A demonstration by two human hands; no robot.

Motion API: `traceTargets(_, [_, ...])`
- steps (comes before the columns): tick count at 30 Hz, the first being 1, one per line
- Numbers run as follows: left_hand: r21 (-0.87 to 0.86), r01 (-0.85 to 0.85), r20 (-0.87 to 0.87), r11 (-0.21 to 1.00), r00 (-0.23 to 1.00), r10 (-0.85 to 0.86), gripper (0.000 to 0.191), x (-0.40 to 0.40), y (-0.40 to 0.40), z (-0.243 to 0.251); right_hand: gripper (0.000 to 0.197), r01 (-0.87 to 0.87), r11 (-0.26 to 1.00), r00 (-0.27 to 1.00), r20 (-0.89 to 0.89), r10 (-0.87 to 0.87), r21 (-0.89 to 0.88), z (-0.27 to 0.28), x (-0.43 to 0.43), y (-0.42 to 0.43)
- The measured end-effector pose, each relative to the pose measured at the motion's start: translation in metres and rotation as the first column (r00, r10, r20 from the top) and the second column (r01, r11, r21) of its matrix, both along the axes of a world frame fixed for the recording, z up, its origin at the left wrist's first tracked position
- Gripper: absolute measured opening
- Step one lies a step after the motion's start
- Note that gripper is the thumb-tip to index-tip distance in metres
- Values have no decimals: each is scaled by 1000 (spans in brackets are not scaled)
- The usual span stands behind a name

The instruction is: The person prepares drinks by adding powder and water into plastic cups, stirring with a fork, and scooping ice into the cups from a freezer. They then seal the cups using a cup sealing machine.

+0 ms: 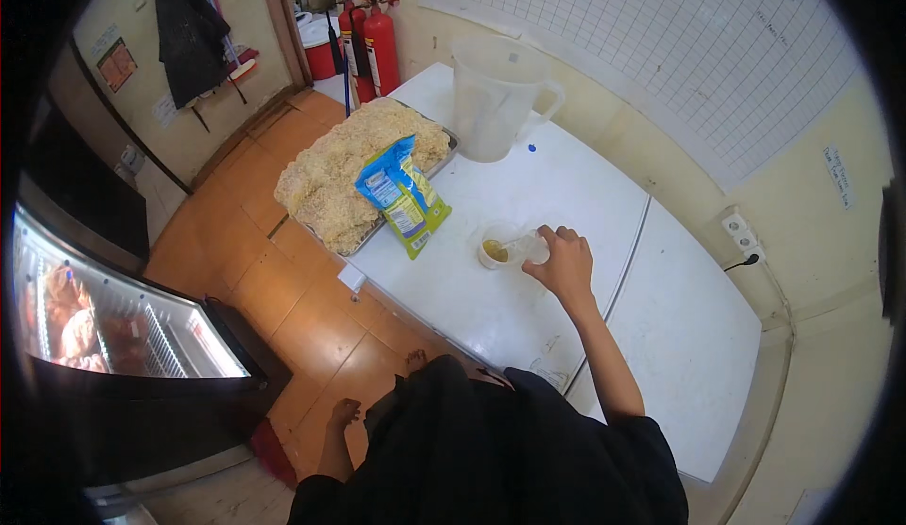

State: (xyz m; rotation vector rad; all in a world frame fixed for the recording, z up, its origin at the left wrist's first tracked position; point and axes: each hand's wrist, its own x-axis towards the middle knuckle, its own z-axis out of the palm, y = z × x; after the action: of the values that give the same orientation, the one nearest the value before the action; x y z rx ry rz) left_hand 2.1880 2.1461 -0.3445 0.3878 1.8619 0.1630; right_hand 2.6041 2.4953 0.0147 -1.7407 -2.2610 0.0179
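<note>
My right hand [564, 259] grips a small clear plastic container [536, 247], tipped on its side with its mouth toward the left. Just under that mouth stands a small translucent plastic cup [488, 262] on the white table [453, 284]. Yellow-green liquid [495, 250] lies in the cup; whether any is flowing at this instant is unclear. My left hand [345, 413] hangs low beside my body, over the floor, with nothing in it and its fingers loosely curled. A blue and green plastic packet [403, 199] rests left of the cup, leaning on a tray of crumb-coated food.
The metal tray [368, 240], heaped with crumb-coated pieces [354, 164], reaches the table's left edge. A large translucent measuring jug [488, 114] stands near the wall. Red fire extinguishers [382, 50] stand beyond. At lower left is a lit display case [170, 341].
</note>
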Motion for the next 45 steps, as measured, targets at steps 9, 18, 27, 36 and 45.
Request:
traceTargets(9, [112, -74, 25, 991, 997, 72, 34, 1, 13, 1, 53, -25, 999, 1000, -12, 25, 27, 2, 2, 3])
traceTargets(18, [2, -39, 15, 999, 999, 39, 29, 17, -1, 4, 52, -26, 982, 844, -531, -79, -188, 5, 33, 7])
traceTargets(27, [88, -48, 29, 995, 999, 46, 36, 17, 0, -6, 51, 123, 992, 976, -177, -126, -28, 7, 68, 22])
traceTargets(36, [64, -55, -9, 996, 998, 56, 36, 22, -11, -12, 50, 89, 987, 969, 217, -117, 135, -4, 73, 34])
traceTargets(45, [24, -154, 51, 988, 987, 153, 34, 28, -31, -9, 49, 60, 981, 968, 228, -102, 184, -1, 78, 35])
